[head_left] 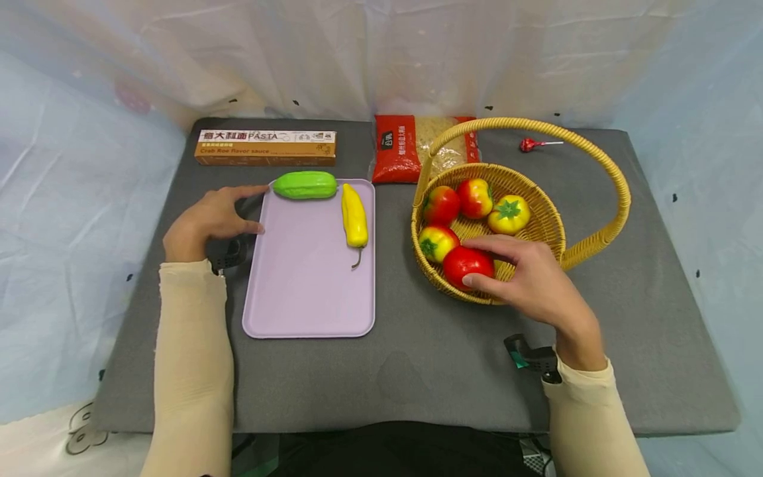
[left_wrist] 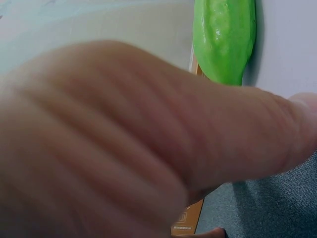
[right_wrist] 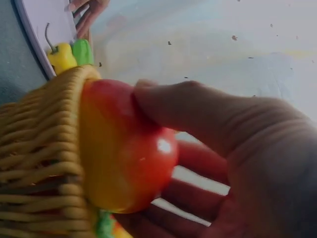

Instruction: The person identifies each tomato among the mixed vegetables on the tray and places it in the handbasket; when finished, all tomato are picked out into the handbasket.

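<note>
My right hand (head_left: 512, 271) reaches into the wicker basket (head_left: 539, 199) and grips a red tomato (head_left: 467, 264) near its front rim; in the right wrist view my thumb and fingers (right_wrist: 208, 119) curl round that tomato (right_wrist: 124, 148). Several other red and yellow tomatoes (head_left: 475, 197) lie in the basket. My left hand (head_left: 208, 218) rests flat at the left edge of the lilac tray (head_left: 304, 291), its fingertips close to a green cucumber (head_left: 305, 185), also seen as the cucumber (left_wrist: 225, 37). A yellow pepper (head_left: 354, 217) lies on the tray.
A pasta box (head_left: 265, 146) and a red bag of pasta (head_left: 411, 149) lie along the table's back edge. A red lollipop (head_left: 530, 144) lies behind the basket. The basket's tall handle (head_left: 608, 172) arches over its right side. Grey mat (head_left: 417, 371) covers the table.
</note>
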Tool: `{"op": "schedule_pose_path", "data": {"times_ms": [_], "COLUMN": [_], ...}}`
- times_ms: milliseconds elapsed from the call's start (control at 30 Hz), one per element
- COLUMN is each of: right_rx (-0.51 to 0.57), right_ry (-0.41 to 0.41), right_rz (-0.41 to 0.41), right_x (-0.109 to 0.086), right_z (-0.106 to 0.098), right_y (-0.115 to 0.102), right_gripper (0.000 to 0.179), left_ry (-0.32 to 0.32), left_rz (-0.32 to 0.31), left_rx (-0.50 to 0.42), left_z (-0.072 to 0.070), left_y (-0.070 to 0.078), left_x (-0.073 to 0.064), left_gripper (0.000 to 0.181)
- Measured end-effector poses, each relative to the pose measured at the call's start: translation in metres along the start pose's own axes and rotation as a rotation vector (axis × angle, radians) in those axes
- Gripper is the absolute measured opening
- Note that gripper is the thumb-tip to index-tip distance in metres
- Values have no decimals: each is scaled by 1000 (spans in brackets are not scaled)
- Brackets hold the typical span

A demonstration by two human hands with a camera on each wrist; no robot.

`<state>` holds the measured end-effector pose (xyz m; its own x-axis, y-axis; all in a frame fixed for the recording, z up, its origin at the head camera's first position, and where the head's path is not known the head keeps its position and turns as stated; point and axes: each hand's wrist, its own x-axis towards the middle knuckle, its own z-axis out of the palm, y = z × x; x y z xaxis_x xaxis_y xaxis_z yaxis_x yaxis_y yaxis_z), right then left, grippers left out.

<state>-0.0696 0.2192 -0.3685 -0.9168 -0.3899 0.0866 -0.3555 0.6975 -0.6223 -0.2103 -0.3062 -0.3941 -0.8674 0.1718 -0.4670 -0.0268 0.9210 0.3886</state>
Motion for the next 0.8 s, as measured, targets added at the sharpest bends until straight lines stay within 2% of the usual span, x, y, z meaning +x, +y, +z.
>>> {"op": "schedule_pose_path", "data": {"times_ms": [100,267,367,633,733,800], "right_rx": [34,-12,-35,-9,-9,-18], "right_ry": [7,-54,-47,237,336,405], "right_rz": [-3,-20,-40,-116,-144,-165], "right_x": [1,0,1,14,21,28], "right_z": [5,9,10,3,-2,-7], "right_y": [2,5,4,-3,-8,-13], "right_gripper": [52,56,56,45,45,46], "left_ry": [2,-9,-6,-8,1,37], "left_rz": [4,-12,-11,-10,-19,-9], "left_rx": [4,-2,-4,4,4,9], "left_z": [-1,-1,0,0,-2,-6], "left_y": [0,-1,-1,-7,-5,1], "left_x": [1,1,1,-1,-9,-18], "left_gripper": [93,93,93,91,86,82]}}
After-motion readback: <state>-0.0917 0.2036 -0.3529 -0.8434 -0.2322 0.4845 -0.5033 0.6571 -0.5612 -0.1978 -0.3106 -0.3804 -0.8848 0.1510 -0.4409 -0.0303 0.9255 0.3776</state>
